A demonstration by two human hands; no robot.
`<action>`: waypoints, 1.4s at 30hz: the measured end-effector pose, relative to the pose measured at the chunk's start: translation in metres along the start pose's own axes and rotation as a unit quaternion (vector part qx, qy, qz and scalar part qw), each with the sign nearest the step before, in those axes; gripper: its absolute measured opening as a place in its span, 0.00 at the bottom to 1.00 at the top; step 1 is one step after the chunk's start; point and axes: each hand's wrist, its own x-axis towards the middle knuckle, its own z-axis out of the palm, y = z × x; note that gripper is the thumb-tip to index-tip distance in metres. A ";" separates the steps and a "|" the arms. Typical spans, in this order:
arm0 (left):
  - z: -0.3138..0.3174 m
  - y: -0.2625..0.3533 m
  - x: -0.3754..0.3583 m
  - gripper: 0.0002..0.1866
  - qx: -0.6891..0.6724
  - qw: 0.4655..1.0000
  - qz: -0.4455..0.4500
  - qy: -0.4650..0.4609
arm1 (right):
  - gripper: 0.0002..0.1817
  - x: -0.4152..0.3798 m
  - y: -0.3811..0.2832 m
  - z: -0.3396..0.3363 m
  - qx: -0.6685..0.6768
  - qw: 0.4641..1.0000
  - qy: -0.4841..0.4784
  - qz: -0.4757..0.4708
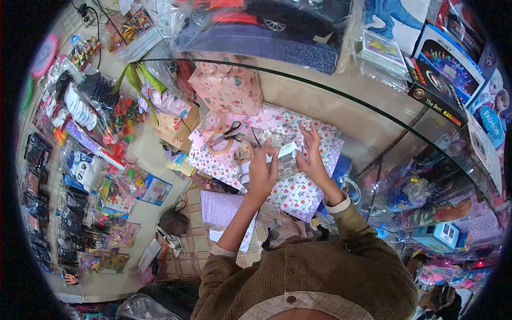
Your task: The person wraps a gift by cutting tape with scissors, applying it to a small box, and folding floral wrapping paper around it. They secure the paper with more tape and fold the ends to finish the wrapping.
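Observation:
A small white-and-silver box (288,166) sits on floral wrapping paper (290,194) in front of me, a white edge facing up. My left hand (262,169) is closed at the left end of the box, its fingers bent and pressed together there. On the other end, my right hand (313,156) has its thumb at the corner, with the fingers stretched up and apart. Scissors (233,131) with dark and green handles lie left of the box, by a large roll of tape (218,144) and a smaller tape roll (212,122).
Behind the paper stands a pink floral gift bag (226,88). A curved glass counter edge (320,85) runs above and to the right, carrying a boxed toy car (266,26) and a black game box (437,93). Hanging packaged goods (80,170) fill the left. Purple patterned paper (226,208) hangs below.

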 end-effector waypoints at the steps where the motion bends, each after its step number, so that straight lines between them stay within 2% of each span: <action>1: 0.000 0.000 0.001 0.10 -0.009 1.000 0.009 0.008 | 0.47 -0.001 0.002 0.000 -0.003 1.000 -0.001 -0.009; 4: 0.002 0.000 0.000 0.10 -0.143 0.984 -0.103 0.005 | 0.46 -0.003 0.003 0.000 -0.021 1.000 -0.006 -0.010; 7: 0.002 0.000 0.000 0.11 -0.237 0.960 -0.148 -0.002 | 0.46 -0.002 -0.001 -0.001 -0.040 0.999 0.001 -0.006; 10: 0.000 -0.007 -0.002 0.12 -0.278 0.948 -0.152 -0.019 | 0.44 -0.002 0.001 0.001 -0.062 0.998 0.011 -0.023; 13: -0.005 -0.009 -0.002 0.13 -0.306 0.936 -0.172 -0.009 | 0.41 -0.001 -0.005 0.002 -0.155 0.985 0.059 -0.049; 16: -0.007 -0.003 -0.001 0.14 -0.283 0.948 -0.147 0.017 | 0.41 -0.006 -0.006 0.002 -0.156 0.982 0.091 -0.058; 17: -0.007 -0.002 -0.002 0.14 -0.282 0.948 -0.146 0.018 | 0.41 -0.005 -0.008 0.004 -0.157 0.975 0.115 -0.106; 20: -0.006 0.002 -0.007 0.15 -0.283 0.948 -0.143 0.024 | 0.41 -0.007 -0.016 0.012 -0.121 0.977 0.089 -0.153; 21: -0.004 0.001 -0.010 0.15 -0.286 0.947 -0.143 0.027 | 0.41 0.000 -0.036 0.013 -0.177 0.965 0.066 -0.182; 24: 0.001 0.001 -0.014 0.16 -0.276 0.947 -0.157 0.039 | 0.44 0.006 -0.044 0.020 -0.187 0.980 -0.013 -0.067; 28: 0.005 -0.007 -0.014 0.16 -0.280 0.938 -0.202 0.012 | 0.44 0.005 -0.030 0.028 -0.087 0.995 -0.016 -0.041; 32: 0.022 -0.029 -0.028 0.15 -0.248 0.954 -0.170 -0.006 | 0.43 -0.002 -0.008 0.026 0.008 0.994 -0.052 0.098; 35: 0.021 -0.020 -0.027 0.15 -0.219 0.961 -0.166 0.013 | 0.44 -0.004 0.002 0.026 0.037 0.990 -0.062 0.122; 38: 0.009 -0.014 -0.023 0.15 -0.197 0.961 -0.196 -0.004 | 0.45 -0.002 -0.008 0.028 0.079 0.979 -0.107 0.157; 42: -0.017 0.004 -0.011 0.20 -0.192 0.958 -0.215 0.000 | 0.46 0.008 -0.027 0.033 0.155 0.958 -0.185 0.152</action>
